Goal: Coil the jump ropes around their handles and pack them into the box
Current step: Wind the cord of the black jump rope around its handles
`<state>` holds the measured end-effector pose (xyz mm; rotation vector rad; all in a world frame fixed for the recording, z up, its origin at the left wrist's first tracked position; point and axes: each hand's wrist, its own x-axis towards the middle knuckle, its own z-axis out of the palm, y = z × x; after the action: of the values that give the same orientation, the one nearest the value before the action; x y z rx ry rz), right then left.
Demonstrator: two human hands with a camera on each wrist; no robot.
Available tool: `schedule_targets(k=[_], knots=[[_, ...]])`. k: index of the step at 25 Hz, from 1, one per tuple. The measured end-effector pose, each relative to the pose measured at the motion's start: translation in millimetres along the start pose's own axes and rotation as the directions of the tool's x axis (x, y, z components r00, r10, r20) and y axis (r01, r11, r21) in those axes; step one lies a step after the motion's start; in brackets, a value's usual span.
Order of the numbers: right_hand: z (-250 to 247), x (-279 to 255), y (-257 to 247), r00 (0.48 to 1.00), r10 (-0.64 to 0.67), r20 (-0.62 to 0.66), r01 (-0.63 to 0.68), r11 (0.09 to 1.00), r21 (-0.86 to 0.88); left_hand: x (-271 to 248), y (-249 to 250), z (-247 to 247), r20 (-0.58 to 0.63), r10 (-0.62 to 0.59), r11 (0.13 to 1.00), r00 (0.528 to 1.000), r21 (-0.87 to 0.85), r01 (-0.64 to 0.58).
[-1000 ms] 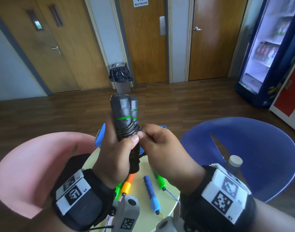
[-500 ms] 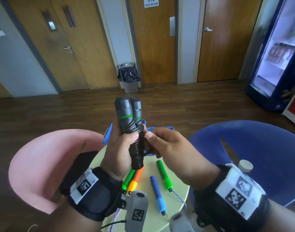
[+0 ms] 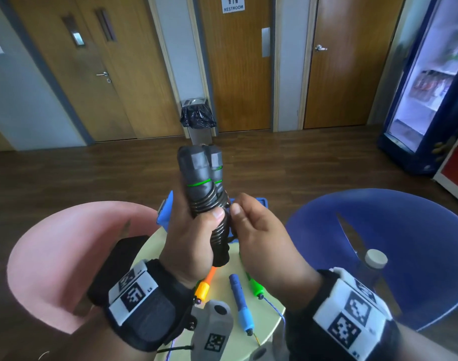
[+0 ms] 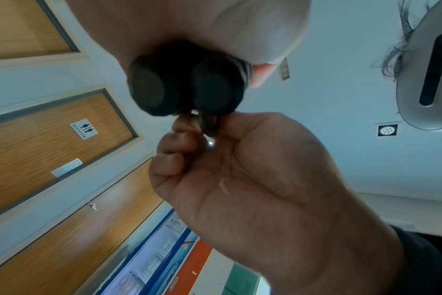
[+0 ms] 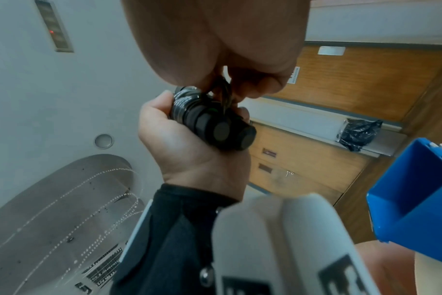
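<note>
My left hand (image 3: 194, 238) grips the paired black handles (image 3: 200, 175) upright above the worktop (image 3: 267, 316), while my right hand (image 3: 261, 238) pinches the cable's (image 3: 209, 204) last loop beside the coil. I'd judge winding nearly finished; next it needs tucking, then the blue box (image 5: 411, 203).

Office break area: restroom door (image 3: 234, 63), drinks fridge (image 3: 428, 82).

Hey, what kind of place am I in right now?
Probably a break area in an office or public building: a door with a restroom sign, a glass-fronted drinks fridge, and a small round table between plastic chairs.
</note>
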<state>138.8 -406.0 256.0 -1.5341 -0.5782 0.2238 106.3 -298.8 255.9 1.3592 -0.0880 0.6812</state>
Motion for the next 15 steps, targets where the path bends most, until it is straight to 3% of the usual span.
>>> schedule_targets(k=[8, 15], knots=[[4.8, -8.5, -7.0, 0.966, -0.233, -0.11, 0.215, 0.964, -0.156, -3.2, 7.7, 13.9, 0.033, 0.043, 0.998, 0.999, 0.035, -0.045], [2.1, -6.1, -12.0, 0.966, -0.214, -0.143, 0.203, 0.975, -0.088, -2.5, 14.8, 17.7, 0.042, 0.084, 0.991, 0.996, 0.102, -0.088]])
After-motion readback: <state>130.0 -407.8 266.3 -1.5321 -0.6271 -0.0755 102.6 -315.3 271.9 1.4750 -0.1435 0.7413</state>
